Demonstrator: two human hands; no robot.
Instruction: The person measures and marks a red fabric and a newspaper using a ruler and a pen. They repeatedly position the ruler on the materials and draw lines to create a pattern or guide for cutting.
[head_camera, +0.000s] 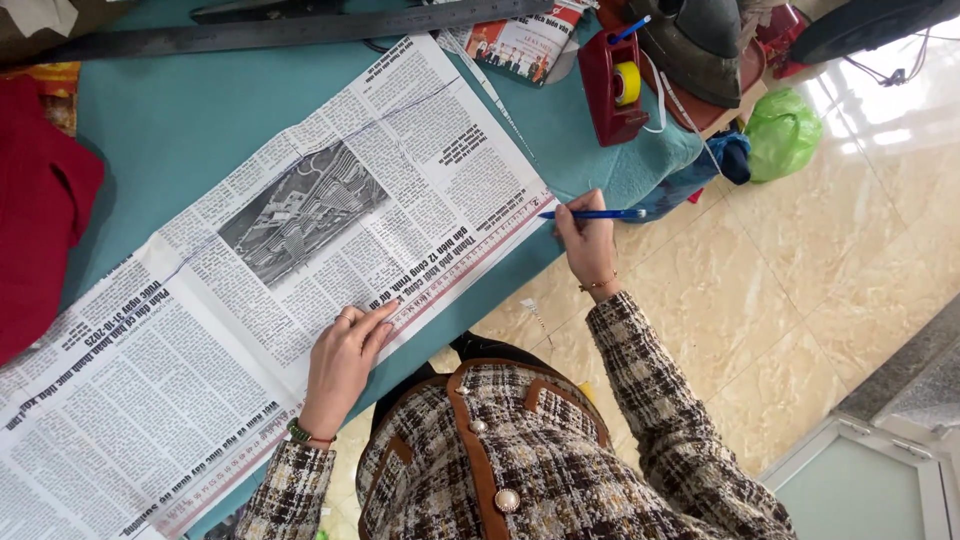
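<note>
Newspaper lies spread on teal surface, near edge overhanging w/ ruler along it. Left hand, fingers flat, pins ruler; right hand fingers grip blue pen at paper's corner. Open floor to the right.

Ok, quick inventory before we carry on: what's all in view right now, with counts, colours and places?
Newspaper: one, black and white, spread over the table.
Table: one, teal top.
Clear ruler: one, red markings, along the newspaper's near edge.
Long ruler: one, dark, at the far edge.
Tape dispenser: one, red with a yellow roll, far right corner.
Red cloth: one, left side.
Green bag: one, on the beige tiled floor.
Pen: one, blue, in the right hand.
Left hand: flat on the ruler and newspaper.
Right hand: holds the pen at the ruler's end.
</note>
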